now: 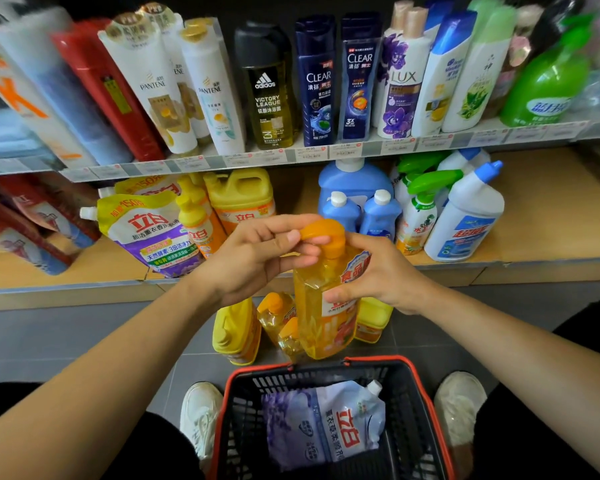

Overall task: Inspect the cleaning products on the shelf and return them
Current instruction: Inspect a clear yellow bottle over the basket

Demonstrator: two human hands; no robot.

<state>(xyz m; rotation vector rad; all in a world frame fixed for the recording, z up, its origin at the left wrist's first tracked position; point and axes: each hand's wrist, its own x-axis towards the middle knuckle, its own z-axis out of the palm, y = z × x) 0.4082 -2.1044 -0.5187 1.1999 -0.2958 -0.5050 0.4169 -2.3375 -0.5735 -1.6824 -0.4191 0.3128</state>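
From the head camera, the dish soap bottle, clear yellow with an orange pump top, is held upright just below centre, in front of the lower shelf and above the floor. The left hand comes in from 8 o'clock and pinches the spout of the pump top between thumb and curled fingers. The right hand comes in from 4 o'clock and grips the bottle's body, thumb across the label, fingers wrapped round its far side.

Behind the bottle toward 6 o'clock, yellow jugs and smaller yellow bottles stand on the grey floor. At 6 o'clock sits a black shopping basket with a red rim, a white and purple refill pouch lying inside, and a white shoe on either side.

On the lower shelf, a purple detergent pouch leans at 9 o'clock, blue bottles stand at 1 o'clock, and a white toilet cleaner bottle stands at 2 o'clock. At 12 o'clock the upper shelf carries a row of shampoo and body wash bottles.
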